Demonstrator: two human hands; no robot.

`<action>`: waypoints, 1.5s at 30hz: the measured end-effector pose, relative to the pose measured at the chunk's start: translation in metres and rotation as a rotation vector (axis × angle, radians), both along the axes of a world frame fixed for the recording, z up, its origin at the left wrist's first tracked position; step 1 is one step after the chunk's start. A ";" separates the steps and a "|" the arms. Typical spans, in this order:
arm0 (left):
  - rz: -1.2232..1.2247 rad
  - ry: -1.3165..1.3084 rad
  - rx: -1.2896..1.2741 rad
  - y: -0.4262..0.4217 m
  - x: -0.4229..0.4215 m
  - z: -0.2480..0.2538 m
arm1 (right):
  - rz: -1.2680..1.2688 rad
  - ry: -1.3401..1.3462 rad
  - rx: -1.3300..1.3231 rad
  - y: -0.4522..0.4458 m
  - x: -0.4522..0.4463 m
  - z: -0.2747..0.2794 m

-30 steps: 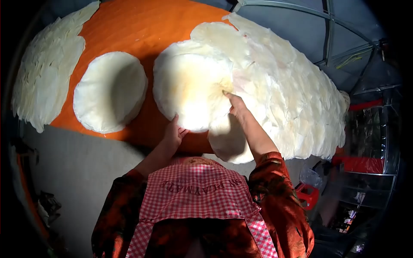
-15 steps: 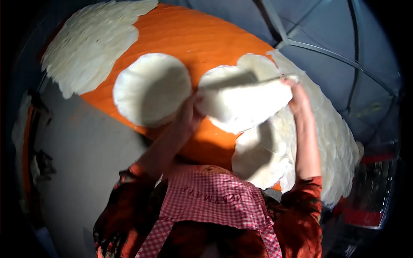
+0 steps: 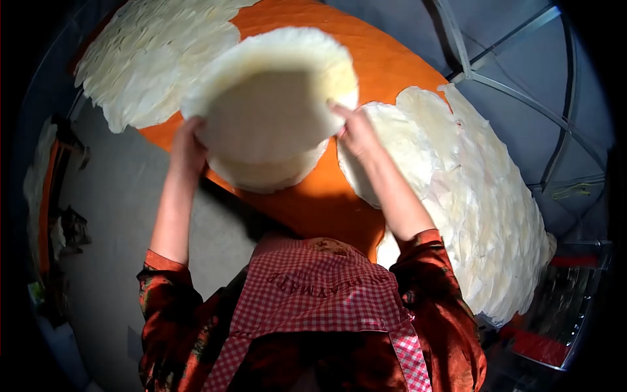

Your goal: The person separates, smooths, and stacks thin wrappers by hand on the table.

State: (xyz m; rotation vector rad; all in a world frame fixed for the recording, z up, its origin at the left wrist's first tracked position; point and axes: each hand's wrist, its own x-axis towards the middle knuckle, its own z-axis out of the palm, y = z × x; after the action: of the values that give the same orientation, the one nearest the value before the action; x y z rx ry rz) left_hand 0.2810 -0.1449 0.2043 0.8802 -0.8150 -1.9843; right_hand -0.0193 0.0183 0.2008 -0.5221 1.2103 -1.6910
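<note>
The grip is two-handed: the left hand (image 3: 189,149) and right hand (image 3: 354,129) each pinch an edge of a white disc (image 3: 268,98), held over the tabletop (image 3: 388,55) and partly hiding a lower disc (image 3: 271,178). It seems thin and floppy, so an uneven pull could tear it or fold its rim. Straying left, it might snag the left pile (image 3: 140,75). The right pile (image 3: 486,202) and right disc (image 3: 398,147) lie opposite, the right forearm crossing that disc.

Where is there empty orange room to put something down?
The orange surface is bare on its far side, between the held white sheet and right pile, and again nearer you, between the round sheet underneath, right pile and checked apron. The left pile and right pile are crowded with layers.
</note>
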 end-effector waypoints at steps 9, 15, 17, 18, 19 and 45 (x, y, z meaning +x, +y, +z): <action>-0.094 -0.313 0.202 0.015 0.044 -0.140 | -0.068 0.239 0.597 -0.009 0.030 -0.127; 0.214 -1.237 -1.295 -0.007 0.032 -0.124 | -0.115 0.264 0.541 -0.008 0.025 -0.146; 0.015 -1.358 -1.588 -0.019 0.025 -0.149 | -0.121 0.691 0.766 -0.023 0.006 -0.208; -0.166 -1.367 -1.527 -0.029 0.032 -0.170 | -0.151 0.703 0.703 -0.014 0.009 -0.206; -0.341 -1.388 -1.469 -0.030 0.038 -0.187 | -0.176 0.436 0.491 0.004 0.028 -0.157; -0.970 0.157 0.294 0.238 -0.207 -0.089 | -0.186 1.595 0.989 0.216 -0.077 0.168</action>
State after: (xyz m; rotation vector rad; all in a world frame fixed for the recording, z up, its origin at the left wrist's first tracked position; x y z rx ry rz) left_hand 0.0739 0.0934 0.1154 0.4873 -0.9728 -3.0330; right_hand -0.0963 0.2341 0.3687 -1.1387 2.9635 -0.2817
